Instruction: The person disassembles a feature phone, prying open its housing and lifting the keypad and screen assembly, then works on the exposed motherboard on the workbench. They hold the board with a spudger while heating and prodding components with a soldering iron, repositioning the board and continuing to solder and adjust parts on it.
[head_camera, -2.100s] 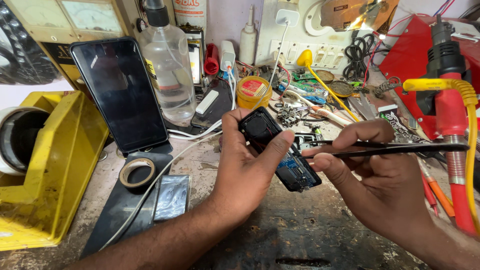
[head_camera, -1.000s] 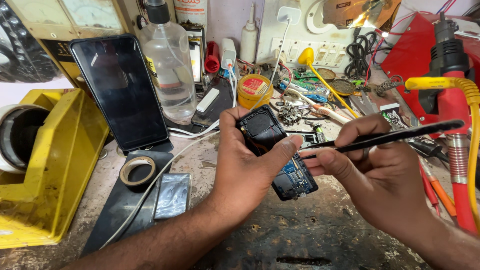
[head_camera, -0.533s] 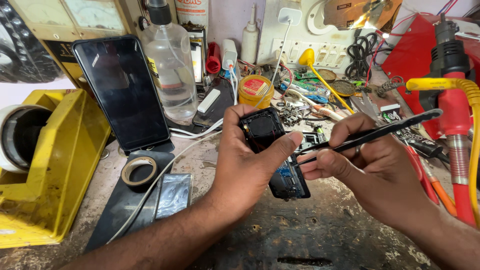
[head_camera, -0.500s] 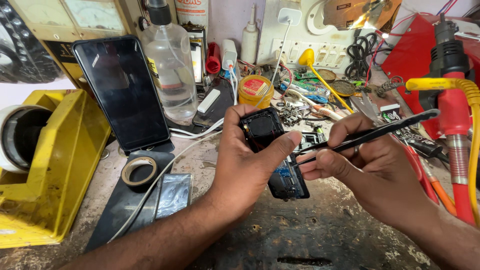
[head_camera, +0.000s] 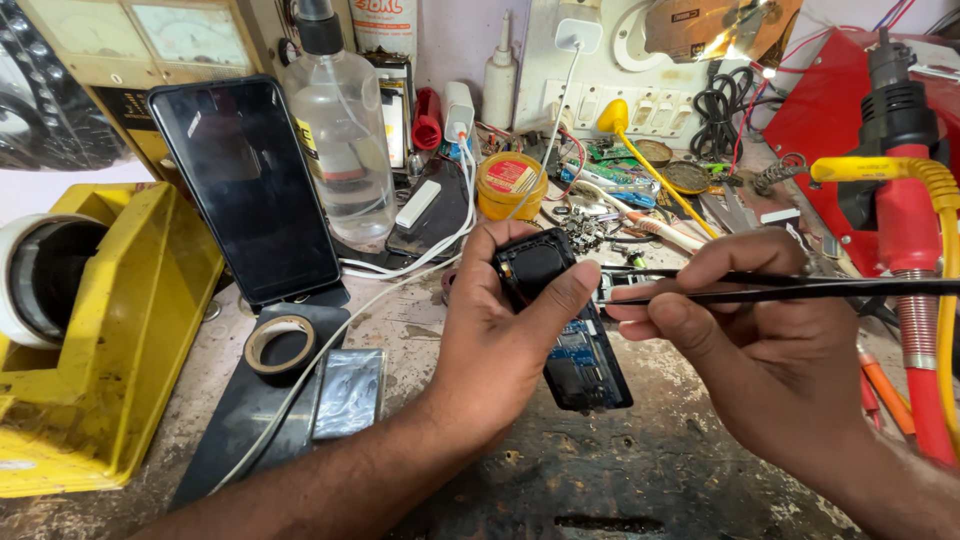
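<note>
Over cluttered workbench (head_camera: 600, 480), left hand (head_camera: 495, 345) grips opened phone (head_camera: 570, 330).

An opened small phone (head_camera: 560, 320), back cover off, shows a blue circuit board and black upper part. It tilts over the workbench (head_camera: 620, 480), gripped at its top. Black tweezers (head_camera: 790, 288) lie nearly level, tips beside the phone's right edge.

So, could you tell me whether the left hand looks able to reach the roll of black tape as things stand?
Probably not freely: the left hand is gripping the opened phone, so it is occupied. The black tape roll lies close by on the bench with nothing covering it.
</note>
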